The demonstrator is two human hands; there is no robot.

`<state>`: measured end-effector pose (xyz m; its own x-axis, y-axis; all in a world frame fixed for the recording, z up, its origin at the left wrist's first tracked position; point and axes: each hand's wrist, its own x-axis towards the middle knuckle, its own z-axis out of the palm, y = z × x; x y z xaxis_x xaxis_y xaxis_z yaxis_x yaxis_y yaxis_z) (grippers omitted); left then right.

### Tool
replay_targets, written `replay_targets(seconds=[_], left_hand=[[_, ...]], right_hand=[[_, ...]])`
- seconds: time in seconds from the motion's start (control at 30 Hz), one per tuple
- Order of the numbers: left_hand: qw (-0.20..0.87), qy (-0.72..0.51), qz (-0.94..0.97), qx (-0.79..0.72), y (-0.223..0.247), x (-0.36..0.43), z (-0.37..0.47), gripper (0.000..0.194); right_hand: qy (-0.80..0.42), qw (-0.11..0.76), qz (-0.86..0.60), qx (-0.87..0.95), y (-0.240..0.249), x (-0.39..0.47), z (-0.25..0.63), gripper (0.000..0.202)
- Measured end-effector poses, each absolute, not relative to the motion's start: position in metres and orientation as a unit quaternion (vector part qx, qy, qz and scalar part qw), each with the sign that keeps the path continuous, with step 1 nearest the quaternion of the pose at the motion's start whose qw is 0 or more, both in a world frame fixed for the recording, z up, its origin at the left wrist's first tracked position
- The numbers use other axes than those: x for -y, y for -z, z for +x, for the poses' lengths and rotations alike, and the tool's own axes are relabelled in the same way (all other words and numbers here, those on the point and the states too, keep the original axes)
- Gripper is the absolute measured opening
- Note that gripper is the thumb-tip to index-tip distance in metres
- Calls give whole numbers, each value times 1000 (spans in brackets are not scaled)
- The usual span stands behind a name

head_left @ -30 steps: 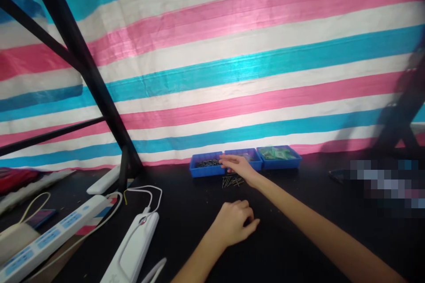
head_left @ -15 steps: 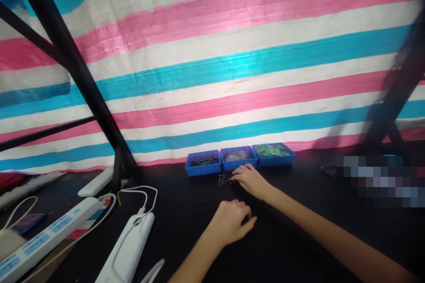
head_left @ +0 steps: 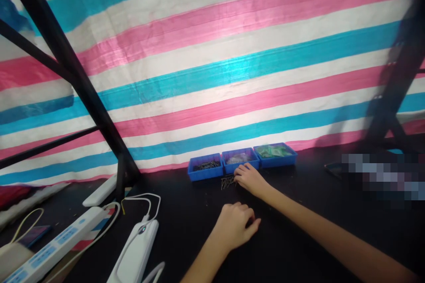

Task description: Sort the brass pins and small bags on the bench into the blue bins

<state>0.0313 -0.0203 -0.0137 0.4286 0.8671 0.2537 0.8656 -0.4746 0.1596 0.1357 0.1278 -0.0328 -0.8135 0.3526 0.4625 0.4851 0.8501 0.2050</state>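
1. The right hand [head_left: 251, 180] is stretched forward, palm down, over the black counter [head_left: 186, 230], and its fingertips are placed at the right end of a small cluster of screw-like pieces [head_left: 227, 182].
2. Its grip is drawn partly closed, the fingers bent downward; whether a piece is pinched there cannot be told, since the undersides of the fingers are hidden.
3. The screw-like pieces are laid directly on the counter, roughly side by side, just in front of the left bin [head_left: 205, 174] and the middle bin [head_left: 229, 169].
4. The left hand [head_left: 233, 225] is rested nearer the camera, well apart from the pieces. Its grip is loosely curled, with the thumb held away from the fingers, and nothing is seen in it.
5. Three blue bins are set in a row at the back: dark metal pieces [head_left: 206, 165] are held in the left one, clear packets [head_left: 238, 158] in the middle one, green packets [head_left: 274, 150] in the right bin [head_left: 279, 162].
6. To the left, a white power bank [head_left: 137, 247] with a cable [head_left: 159, 205] attached and a power strip [head_left: 59, 244] are seen.
7. Everything is backed by a striped sheet [head_left: 215, 64].
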Motion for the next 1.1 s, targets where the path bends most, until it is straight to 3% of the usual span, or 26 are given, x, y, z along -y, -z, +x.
replay_targets(seconds=[0.13, 0.27, 0.43, 0.53, 0.7, 1.1], left_hand=[[-9, -190, 805, -561, 12, 18, 31, 28], [8, -233, 760, -606, 8, 16, 27, 32], [138, -354, 669, -638, 11, 12, 25, 29], [241, -432, 617, -612, 14, 9, 27, 41], [393, -513, 533, -547, 15, 6, 33, 46], [463, -559, 450, -520, 6, 11, 40, 35]], right_hand=[[84, 284, -240, 924, 27, -117, 144, 13], [-126, 402, -342, 840, 22, -93, 158, 14], [-460, 421, -365, 691, 21, -70, 174, 31], [-562, 411, -367, 616, 16, -59, 180, 38], [-629, 375, -321, 601, 11, -43, 183, 36], [-553, 364, -303, 686, 16, -31, 177, 24]])
